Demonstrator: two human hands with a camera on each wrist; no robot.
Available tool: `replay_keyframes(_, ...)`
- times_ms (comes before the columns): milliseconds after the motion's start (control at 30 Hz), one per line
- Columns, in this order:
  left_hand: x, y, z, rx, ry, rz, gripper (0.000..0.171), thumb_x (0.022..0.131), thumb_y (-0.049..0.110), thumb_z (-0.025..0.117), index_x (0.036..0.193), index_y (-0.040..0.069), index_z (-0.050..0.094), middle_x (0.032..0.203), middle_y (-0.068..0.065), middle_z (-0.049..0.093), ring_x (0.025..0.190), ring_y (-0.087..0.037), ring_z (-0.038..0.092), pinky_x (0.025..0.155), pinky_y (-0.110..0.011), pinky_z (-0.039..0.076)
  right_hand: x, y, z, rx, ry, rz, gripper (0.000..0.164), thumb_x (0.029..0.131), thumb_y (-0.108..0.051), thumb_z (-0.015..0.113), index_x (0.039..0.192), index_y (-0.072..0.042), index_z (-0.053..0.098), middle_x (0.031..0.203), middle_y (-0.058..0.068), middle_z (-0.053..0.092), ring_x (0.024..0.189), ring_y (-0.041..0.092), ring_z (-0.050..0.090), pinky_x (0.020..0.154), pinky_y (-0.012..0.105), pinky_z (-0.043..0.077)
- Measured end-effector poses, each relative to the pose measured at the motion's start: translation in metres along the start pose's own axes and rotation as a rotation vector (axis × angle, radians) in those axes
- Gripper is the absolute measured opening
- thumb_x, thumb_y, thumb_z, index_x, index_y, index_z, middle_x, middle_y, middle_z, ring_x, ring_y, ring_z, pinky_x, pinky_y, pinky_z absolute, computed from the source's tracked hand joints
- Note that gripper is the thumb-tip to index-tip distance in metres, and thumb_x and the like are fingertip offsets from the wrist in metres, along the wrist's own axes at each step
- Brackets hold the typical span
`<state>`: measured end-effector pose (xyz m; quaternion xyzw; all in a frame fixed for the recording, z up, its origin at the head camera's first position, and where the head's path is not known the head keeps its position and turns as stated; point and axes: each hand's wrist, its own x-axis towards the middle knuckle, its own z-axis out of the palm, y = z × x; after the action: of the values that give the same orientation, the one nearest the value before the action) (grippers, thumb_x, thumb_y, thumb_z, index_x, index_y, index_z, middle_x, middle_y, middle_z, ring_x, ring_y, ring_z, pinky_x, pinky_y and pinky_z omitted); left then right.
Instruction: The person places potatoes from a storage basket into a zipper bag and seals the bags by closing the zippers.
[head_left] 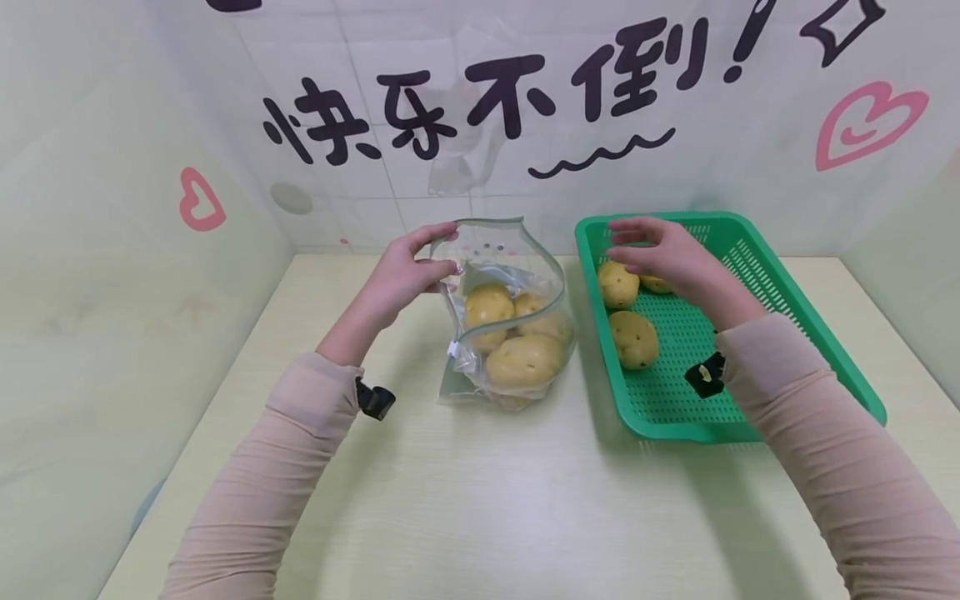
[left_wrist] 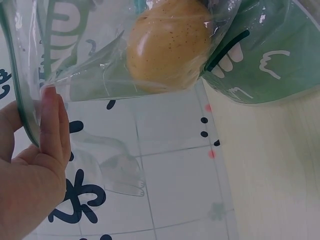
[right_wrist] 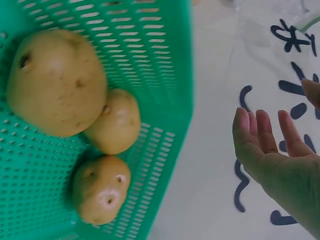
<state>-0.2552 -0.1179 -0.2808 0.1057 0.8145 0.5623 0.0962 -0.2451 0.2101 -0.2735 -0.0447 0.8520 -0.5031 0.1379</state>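
Observation:
A clear zip bag (head_left: 465,350) with several potatoes (head_left: 525,362) in it stands with its mouth spread wide. My left hand (head_left: 405,271) pinches the bag's rim on its left side; in the left wrist view, the left hand's (left_wrist: 37,145) thumb and fingers have the green-edged rim between them. Over the left part of a green basket (head_left: 720,432) hovers my right hand (head_left: 667,254), holding nothing. Its fingers are relaxed and apart in the right wrist view, where the right hand (right_wrist: 280,155) is clear of the potatoes. Below it in the basket lie three potatoes (head_left: 633,340).
The pale table (head_left: 480,492) carries both bag and basket, the basket to the bag's right. Behind them rises a wall covering (head_left: 480,183) with black lettering and pink hearts. Another such wall (head_left: 150,275) closes off the left side.

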Motion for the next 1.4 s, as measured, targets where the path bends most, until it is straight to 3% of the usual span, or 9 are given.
replay_keyframes(467, 0.0, -0.002, -0.001, 0.001, 0.003, 0.0, 0.058, 0.09, 0.005, 0.055, 0.146, 0.012, 0.039, 0.149, -0.004, 0.041, 0.09, -0.006, 0.062, 0.073, -0.017, 0.058, 0.006, 0.041, -0.006, -0.043, -0.028, 0.038, 0.062, 0.098, -0.025, 0.052, 0.15, -0.004, 0.026, 0.151, 0.025, 0.029, 0.13, 0.036, 0.039, 0.105, 0.047, 0.042)
replay_keyframes(733, 0.0, -0.001, -0.001, 0.009, 0.0, -0.004, 0.058, 0.091, 0.006, 0.054, 0.146, 0.013, 0.039, 0.15, -0.004, 0.04, 0.094, -0.008, 0.063, 0.075, -0.016, 0.057, 0.008, 0.059, -0.009, -0.073, -0.053, 0.028, 0.064, 0.098, -0.025, 0.052, 0.149, 0.001, 0.024, 0.151, 0.029, 0.026, 0.136, 0.042, 0.031, 0.108, 0.057, 0.038)
replay_keyframes(1067, 0.0, -0.002, -0.001, -0.006, 0.0, 0.001, 0.058, 0.09, 0.004, 0.054, 0.146, 0.01, 0.038, 0.149, -0.005, 0.041, 0.093, -0.009, 0.063, 0.073, -0.017, 0.058, 0.007, 0.075, -0.009, -0.08, -0.073, 0.008, 0.06, 0.097, -0.015, 0.053, 0.147, 0.004, 0.026, 0.15, 0.029, 0.026, 0.139, 0.045, 0.028, 0.11, 0.056, 0.036)
replay_keyframes(1400, 0.0, -0.002, -0.001, -0.001, -0.001, -0.003, 0.058, 0.091, 0.005, 0.054, 0.146, 0.012, 0.038, 0.15, -0.004, 0.04, 0.096, -0.01, 0.063, 0.074, -0.017, 0.058, 0.006, 0.088, -0.008, -0.134, -0.127, -0.008, 0.06, 0.095, -0.011, 0.056, 0.146, 0.006, 0.029, 0.15, 0.03, 0.029, 0.134, 0.046, 0.036, 0.108, 0.059, 0.039)
